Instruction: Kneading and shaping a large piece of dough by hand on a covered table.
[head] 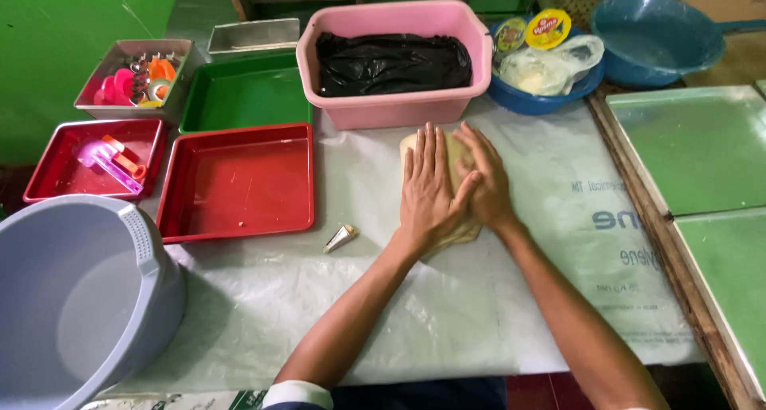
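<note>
A pale yellow slab of dough [452, 151] lies on a clear plastic sheet [447, 298] spread over the table. My left hand [428, 188] lies flat on the dough, fingers together and pointing away from me. My right hand [483, 179] lies flat beside it, overlapping the left at the fingers, also pressing on the dough. Most of the dough is hidden under both palms; only its far edge and a bit of its near edge show.
A small metal cone [341, 237] lies left of my hands. Two red trays [239, 183] [68, 163], a green tray [243, 95], a pink tub [395, 103] with black plastic, a grey basin [80, 298], blue bowls [650, 35] and green boards [694, 147] ring the sheet.
</note>
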